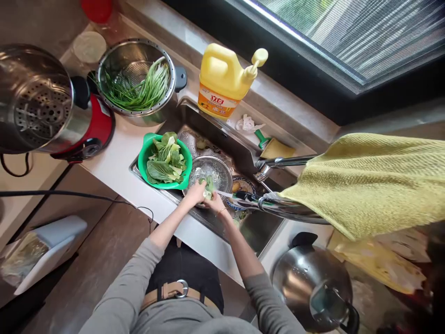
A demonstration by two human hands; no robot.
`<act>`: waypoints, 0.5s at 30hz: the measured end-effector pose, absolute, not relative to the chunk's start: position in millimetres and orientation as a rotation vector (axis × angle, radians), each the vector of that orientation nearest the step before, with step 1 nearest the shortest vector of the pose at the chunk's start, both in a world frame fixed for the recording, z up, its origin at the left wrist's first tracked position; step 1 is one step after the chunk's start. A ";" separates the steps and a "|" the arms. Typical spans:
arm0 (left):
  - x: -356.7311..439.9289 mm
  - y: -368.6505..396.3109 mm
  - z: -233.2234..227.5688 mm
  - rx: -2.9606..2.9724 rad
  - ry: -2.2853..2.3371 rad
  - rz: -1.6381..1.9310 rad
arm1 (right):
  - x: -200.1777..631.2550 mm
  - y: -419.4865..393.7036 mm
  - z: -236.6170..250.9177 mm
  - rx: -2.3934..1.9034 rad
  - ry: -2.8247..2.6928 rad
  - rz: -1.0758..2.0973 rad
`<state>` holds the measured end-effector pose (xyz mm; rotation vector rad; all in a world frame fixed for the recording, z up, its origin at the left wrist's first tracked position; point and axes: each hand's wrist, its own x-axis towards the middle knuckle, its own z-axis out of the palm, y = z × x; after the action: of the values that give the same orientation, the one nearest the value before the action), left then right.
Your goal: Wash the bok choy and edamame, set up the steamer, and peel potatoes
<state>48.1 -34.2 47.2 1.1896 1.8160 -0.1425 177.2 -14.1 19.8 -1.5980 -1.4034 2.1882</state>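
Steel sink [259, 234] takes up the middle; green basket [141, 160] sits at its left edge; metal bowl [227, 171] of water stands in the sink, just beside the basket; leafy greens [165, 160] lie heaped in the basket. Left hand [195, 194] and right hand [216, 204] meet over the bowl's near side; fingers of both pinch one small leaf piece [209, 184] between them; fingertip placing too small to tell.

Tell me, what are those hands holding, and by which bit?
A leafy green, held between the left hand and the right hand. They seem to meet near its pale part, but the exact grip is too small to tell.
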 end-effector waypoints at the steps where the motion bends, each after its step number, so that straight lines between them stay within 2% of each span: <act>1: 38.9 -36.7 63.9 1.242 1.858 -0.093 | 171.4 -16.8 27.0 -1.550 -1.420 2.160; 5: -26.1 -47.1 117.6 1.405 2.043 0.040 | 107.2 -13.5 55.1 -1.222 -1.700 1.921; 8: -78.3 -46.7 127.3 1.380 2.151 -0.076 | 45.2 -0.6 60.3 -1.016 -1.969 1.833; 11: -104.6 -42.9 110.2 1.283 2.215 -0.281 | 31.4 10.7 47.6 -1.162 -2.223 1.634; 15: -101.5 -45.3 80.5 1.277 2.320 -0.269 | 114.8 16.0 21.1 -1.686 -2.317 1.104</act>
<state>-101.5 -45.3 80.5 1.2775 2.3201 -0.2689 114.8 16.0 21.1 -1.6860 -2.3166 1.1040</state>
